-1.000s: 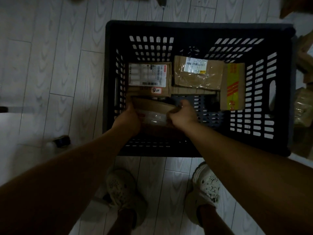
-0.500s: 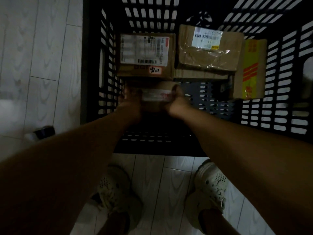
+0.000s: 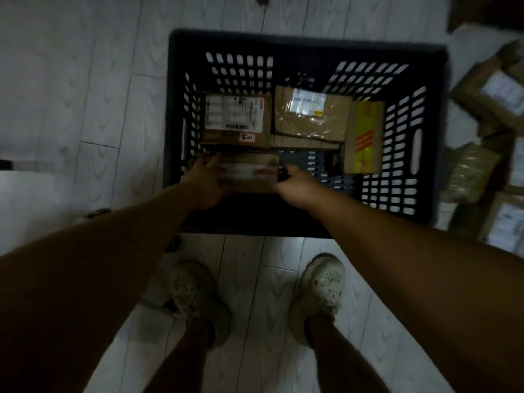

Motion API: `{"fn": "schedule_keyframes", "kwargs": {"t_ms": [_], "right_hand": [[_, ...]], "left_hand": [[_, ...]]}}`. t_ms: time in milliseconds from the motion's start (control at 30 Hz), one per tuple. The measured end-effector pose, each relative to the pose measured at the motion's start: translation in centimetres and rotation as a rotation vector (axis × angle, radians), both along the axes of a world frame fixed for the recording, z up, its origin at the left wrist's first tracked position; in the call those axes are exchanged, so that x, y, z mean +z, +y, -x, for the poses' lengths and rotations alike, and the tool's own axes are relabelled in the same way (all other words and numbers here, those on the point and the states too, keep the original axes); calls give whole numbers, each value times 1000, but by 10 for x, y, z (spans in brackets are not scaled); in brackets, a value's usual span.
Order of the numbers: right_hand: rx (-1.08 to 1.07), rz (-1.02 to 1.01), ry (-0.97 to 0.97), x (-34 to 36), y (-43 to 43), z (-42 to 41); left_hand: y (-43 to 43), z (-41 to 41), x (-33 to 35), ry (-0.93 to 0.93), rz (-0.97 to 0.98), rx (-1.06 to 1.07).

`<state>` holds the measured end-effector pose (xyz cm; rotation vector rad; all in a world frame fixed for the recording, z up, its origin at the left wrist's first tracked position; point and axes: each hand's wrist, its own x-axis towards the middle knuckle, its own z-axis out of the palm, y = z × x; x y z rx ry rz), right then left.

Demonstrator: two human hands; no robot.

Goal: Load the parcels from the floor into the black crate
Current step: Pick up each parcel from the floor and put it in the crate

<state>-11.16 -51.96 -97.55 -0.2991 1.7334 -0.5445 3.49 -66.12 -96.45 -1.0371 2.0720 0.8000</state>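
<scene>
The black crate (image 3: pixel 283 41) stands on the pale floor in front of my feet. Inside it, at the back, lie a brown box with a big white label (image 3: pixel 236 120), a taped brown box (image 3: pixel 312 114) and a box with yellow tape (image 3: pixel 364 137). In front of the labelled box, low at the crate's front left, is a small brown parcel with a white label (image 3: pixel 249 171). My left hand (image 3: pixel 207 180) grips its left end and my right hand (image 3: pixel 297 185) is closed on its right end.
More brown parcels lie on the floor right of the crate: one at the upper right (image 3: pixel 493 92), a crinkled one (image 3: pixel 470 174) and one at the edge (image 3: pixel 507 222). My two shoes (image 3: pixel 195 290) stand just in front of the crate's near wall.
The small parcel has gone down between my hands to the crate's bottom, in front of the labelled box. My head has pulled back, so the whole crate and the floor parcels show.
</scene>
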Motion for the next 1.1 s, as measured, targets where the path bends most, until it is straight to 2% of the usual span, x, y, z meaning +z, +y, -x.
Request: {"fn": "schedule_keyframes", "kwargs": {"t_ms": [300, 467, 600, 700, 900, 1100], "right_hand": [[64, 68, 170, 290, 71, 25], [100, 128, 255, 410, 116, 22], [60, 168, 446, 483, 169, 21], [17, 98, 608, 526, 223, 25], [-159, 32, 763, 605, 340, 37], [-208, -82, 898, 656, 459, 64]], "left_hand": [[59, -20, 293, 73, 49, 195], [101, -34, 412, 219, 74, 199], [132, -35, 477, 325, 61, 154], [155, -27, 514, 383, 54, 91], [223, 20, 586, 438, 70, -71], [321, 94, 634, 491, 220, -399]]}}
